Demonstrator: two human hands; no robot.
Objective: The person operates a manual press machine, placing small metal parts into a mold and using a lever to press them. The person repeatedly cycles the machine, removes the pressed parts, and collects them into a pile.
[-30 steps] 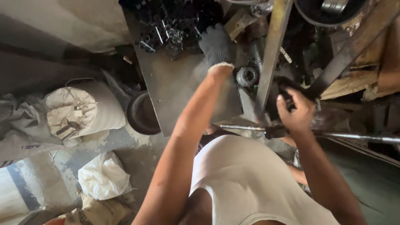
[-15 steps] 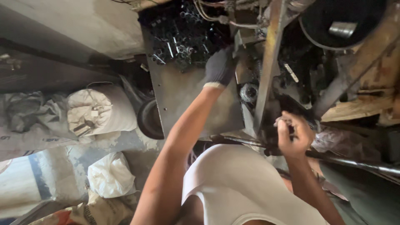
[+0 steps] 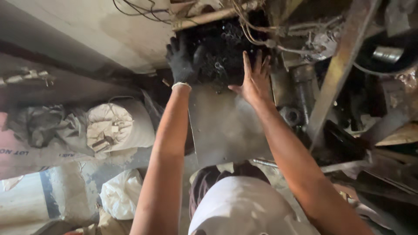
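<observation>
Both arms stretched forward over a grey metal sheet point(image 3: 226, 126), dusty and flat, serving as the surface. Left hand point(image 3: 182, 61) in a dark work glove with a pale cuff, fingers spread and released, pressed at the left edge of a heap of small dark metal parts point(image 3: 226, 56); nothing visibly clasped in it. Right hand point(image 3: 254, 80) bare, palm down, fingers fanned open, resting at the near edge of the same heap where the sheet meets it; nothing gripped there either. Heap itself piled at the far end of the sheet, glinting black, individual pieces too small to tell apart. Above it, loose wires point(image 3: 248, 26) and a wooden strip hanging across. To the right, a slanted rusty metal bar point(image 3: 337, 74) running down beside a round metal fitting point(image 3: 291, 115), near the right forearm. Farther right, a dark round tub point(image 3: 387, 52) with a shiny cylinder inside. On the floor to the left, a tied-off white sack point(image 3: 115, 128) lying on its side, another white bag point(image 3: 122, 191) below it, both well apart from the hands.
</observation>
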